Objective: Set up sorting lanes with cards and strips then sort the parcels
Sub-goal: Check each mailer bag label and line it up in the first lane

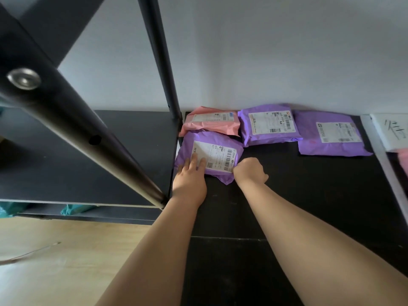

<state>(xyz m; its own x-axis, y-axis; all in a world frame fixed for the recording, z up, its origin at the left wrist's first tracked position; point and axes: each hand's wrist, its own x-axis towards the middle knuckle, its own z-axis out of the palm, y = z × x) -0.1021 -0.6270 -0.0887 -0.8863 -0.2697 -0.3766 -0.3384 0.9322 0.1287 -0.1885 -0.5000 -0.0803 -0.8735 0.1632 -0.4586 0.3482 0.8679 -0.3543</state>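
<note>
On a black shelf top [309, 191] against a white wall, a person sets the nearest purple parcel [217, 138] into a sorting lane, label up. The left hand [189, 175] lies flat on the parcel's near-left part, fingers straight and slightly spread, pressing it down. The right hand [249, 171] is curled at the parcel's right edge, apparently pinching the plastic there.

The sorting step appears to be under way, with lane setup at least partly done: a white strip [383, 160] bounds the lane on the right, and a handwritten card [393, 131] lies just beyond it. The next move likely calls for letting go of the parcel so that it sits square in front of the pink parcel [212, 127], whose front edge it touches, then fetching another.

Counted in this lane: four parcels, three purple and one pink, the middle purple parcel [268, 127] and the right purple parcel [329, 140] lying by the wall. One strip and one card show. A pink sliver [404, 162] past the strip may be a fifth parcel.
</note>
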